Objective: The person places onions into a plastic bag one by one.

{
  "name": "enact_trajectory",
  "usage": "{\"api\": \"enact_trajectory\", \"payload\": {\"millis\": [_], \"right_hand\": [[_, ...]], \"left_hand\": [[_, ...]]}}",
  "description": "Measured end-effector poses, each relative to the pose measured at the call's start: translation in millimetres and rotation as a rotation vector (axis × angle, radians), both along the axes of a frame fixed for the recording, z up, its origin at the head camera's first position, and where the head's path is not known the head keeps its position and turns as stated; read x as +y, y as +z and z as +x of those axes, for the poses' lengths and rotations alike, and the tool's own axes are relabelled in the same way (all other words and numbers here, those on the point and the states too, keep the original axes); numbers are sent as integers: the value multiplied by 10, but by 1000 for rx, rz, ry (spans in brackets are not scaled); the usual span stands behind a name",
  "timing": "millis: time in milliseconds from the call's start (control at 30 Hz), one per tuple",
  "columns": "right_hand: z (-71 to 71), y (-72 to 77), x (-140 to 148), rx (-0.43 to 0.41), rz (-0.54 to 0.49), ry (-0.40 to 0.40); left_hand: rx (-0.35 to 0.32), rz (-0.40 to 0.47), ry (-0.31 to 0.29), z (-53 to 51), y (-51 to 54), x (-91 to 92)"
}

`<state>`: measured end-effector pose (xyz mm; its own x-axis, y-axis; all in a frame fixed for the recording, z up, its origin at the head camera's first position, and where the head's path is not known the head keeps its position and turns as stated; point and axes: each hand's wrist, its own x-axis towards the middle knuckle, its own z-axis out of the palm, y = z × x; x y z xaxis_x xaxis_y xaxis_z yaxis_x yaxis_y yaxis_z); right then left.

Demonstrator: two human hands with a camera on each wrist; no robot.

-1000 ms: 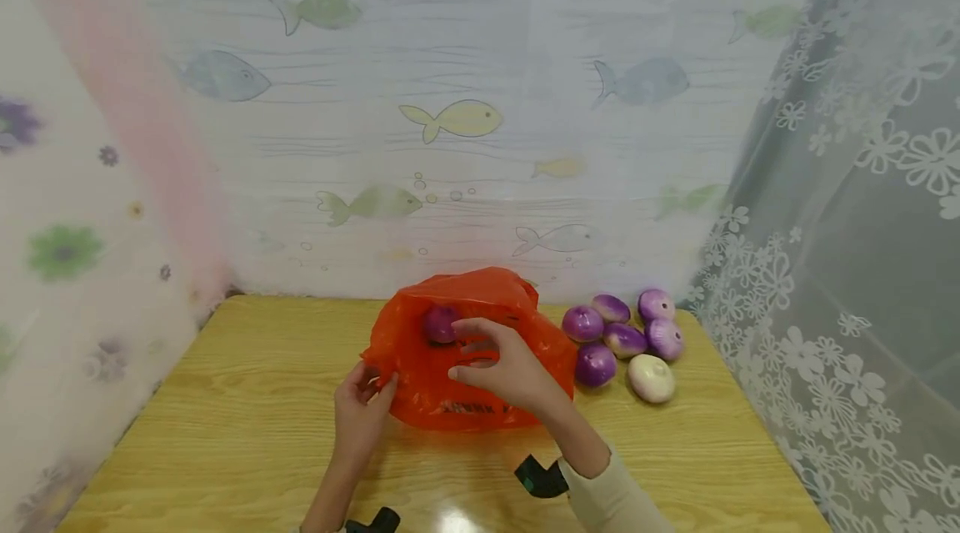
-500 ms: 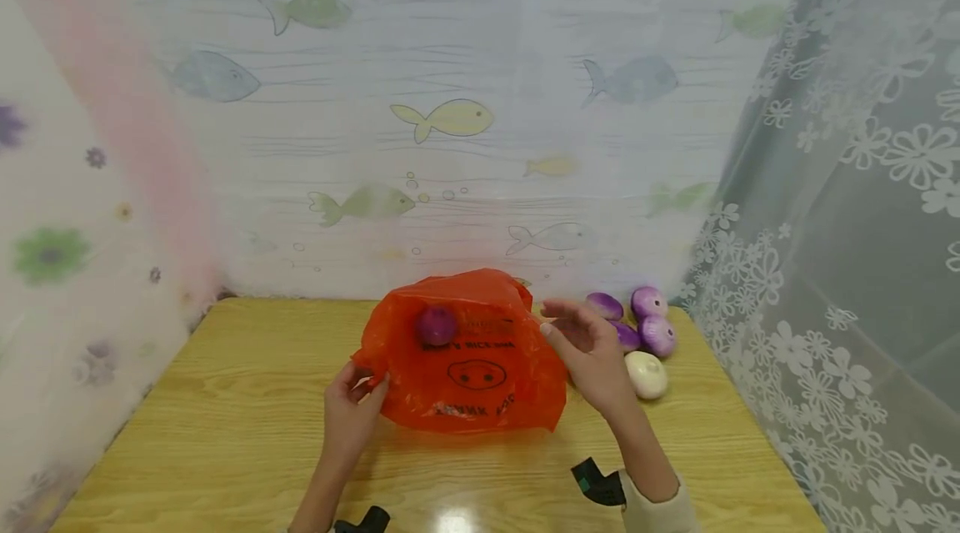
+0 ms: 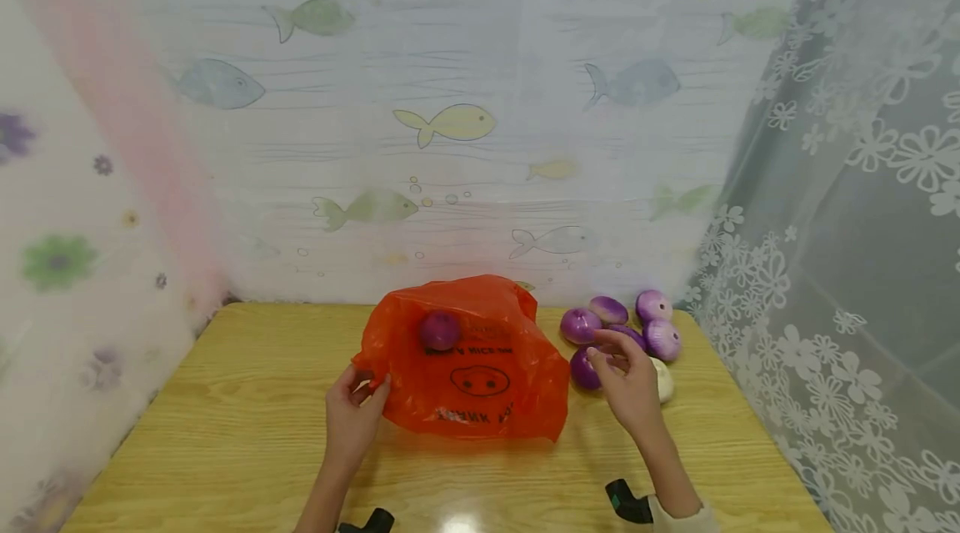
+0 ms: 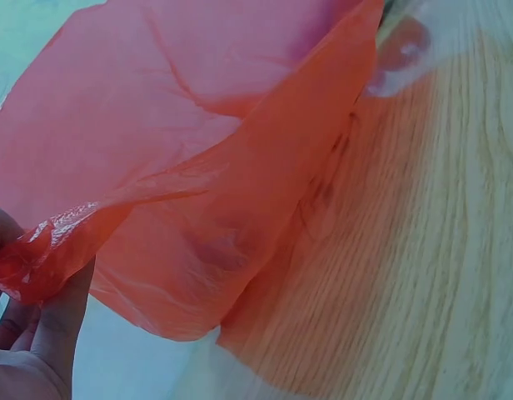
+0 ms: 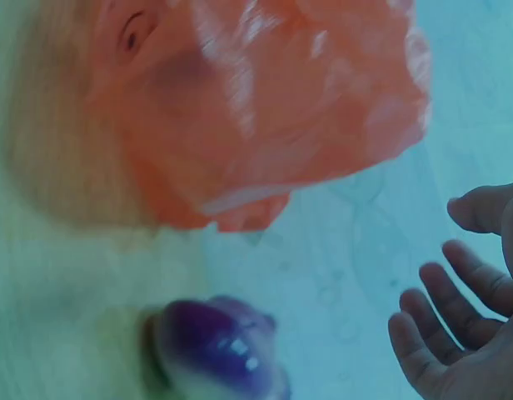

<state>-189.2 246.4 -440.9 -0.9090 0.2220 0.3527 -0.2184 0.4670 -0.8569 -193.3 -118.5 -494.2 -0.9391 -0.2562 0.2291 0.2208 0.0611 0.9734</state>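
Note:
An orange-red plastic bag (image 3: pixel 542 374) lies on the table with its mouth spread towards me. Inside it sits one purple onion (image 3: pixel 440 330), near the back. My left hand (image 3: pixel 352 412) pinches the bag's left edge; in the left wrist view bunched plastic (image 4: pixel 40 258) is between the thumb and fingers. To the right of the bag, my right hand (image 3: pixel 632 387) is over a group of onions, holding nothing. Its fingers look loosely bent and apart in the right wrist view, with a purple onion (image 5: pixel 219 346) below the bag there. A white onion (image 3: pixel 664 383) is partly hidden behind that hand.
Several more purple onions (image 3: pixel 581 324) cluster at the back right of the wooden table (image 3: pixel 232 399). A fish-patterned curtain (image 3: pixel 465 166) hangs behind the table's back edge, and a flowered lace curtain (image 3: pixel 847 333) hangs on the right.
My right hand has left the bag's mouth and moved right, to the onions. The left hand keeps its hold on the bag's edge, and the bag's mouth shows more of its inside.

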Motion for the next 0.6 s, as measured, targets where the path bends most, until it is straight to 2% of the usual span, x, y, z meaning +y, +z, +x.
{"api": "enact_trajectory", "payload": {"millis": [367, 600], "right_hand": [[-89, -488, 176, -39, 136, -102], [-107, -620, 212, -82, 198, -128]], "left_hand": [[-8, -3, -16, 0, 54, -15], [-6, 20, -27, -24, 61, -17]]}}
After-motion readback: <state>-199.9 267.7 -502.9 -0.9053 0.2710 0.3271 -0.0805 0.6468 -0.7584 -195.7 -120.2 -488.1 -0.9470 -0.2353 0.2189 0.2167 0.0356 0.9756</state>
